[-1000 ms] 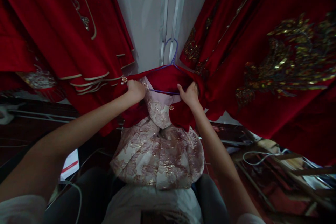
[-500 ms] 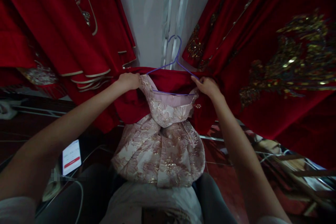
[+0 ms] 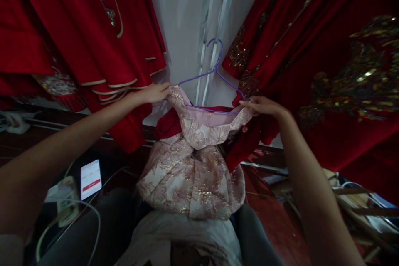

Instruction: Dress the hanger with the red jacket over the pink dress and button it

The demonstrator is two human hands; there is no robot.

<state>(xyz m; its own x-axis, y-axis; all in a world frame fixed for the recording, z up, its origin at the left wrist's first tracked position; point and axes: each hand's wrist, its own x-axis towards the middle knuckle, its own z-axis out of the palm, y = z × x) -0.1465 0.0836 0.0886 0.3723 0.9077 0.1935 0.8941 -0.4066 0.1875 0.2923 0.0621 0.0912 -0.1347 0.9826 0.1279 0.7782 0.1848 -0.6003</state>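
A pale pink and gold brocade dress (image 3: 193,178) lies over my lap, its bodice raised in front of me. A purple hanger (image 3: 199,76) runs through its neckline, with the hook pointing up. My left hand (image 3: 158,91) is closed on the dress's left shoulder strap at the hanger's end. At the opposite strap, my right hand (image 3: 262,104) pinches the fabric near the other end of the hanger. Dark red cloth (image 3: 170,124) shows behind the bodice and hangs down beside its right edge.
Red garments with trim (image 3: 124,58) hang at left, and red sequinned ones (image 3: 352,79) at right. A lit phone (image 3: 90,179) lies at lower left beside a power strip (image 3: 67,201) and white cables. Wooden slats (image 3: 358,212) stand at lower right.
Both hands have shifted slightly right in view, with the hanger and bodice. The right strap is pulled further outward. The red cloth behind the bodice has dropped, baring more of the pale wall.
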